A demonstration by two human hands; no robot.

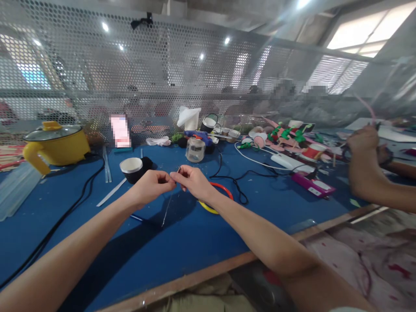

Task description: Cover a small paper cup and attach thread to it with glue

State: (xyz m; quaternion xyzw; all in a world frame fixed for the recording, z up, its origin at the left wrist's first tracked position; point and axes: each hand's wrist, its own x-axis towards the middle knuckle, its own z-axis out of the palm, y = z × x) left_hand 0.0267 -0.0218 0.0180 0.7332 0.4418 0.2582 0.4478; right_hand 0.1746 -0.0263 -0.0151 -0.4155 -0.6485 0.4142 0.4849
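Forearms (81, 236) crossed the counter (182, 247); left hand (155, 182) and right hand (192, 180) pinched a tiny dark piece (176, 183) between them, pale strand (167, 210) below. White-lined cup (131, 166) sat beyond left hand, clear jar (195, 151) beyond right, contents unclear.

A small dark piece (178, 170) is pinched at the fingertips of the left hand (156, 183) and the right hand (191, 177), which are brought close together above the blue tabletop (201, 247). It is mostly covered by the fingers, so its full shape cannot be told; only a short, narrow bit is exposed at the top of the right hand's grip. Below the fingertips, a thin, whitish thread (167, 210) is seen hanging in a slack, slightly bent line, slanted down toward the left, its lower end left free of either hand.
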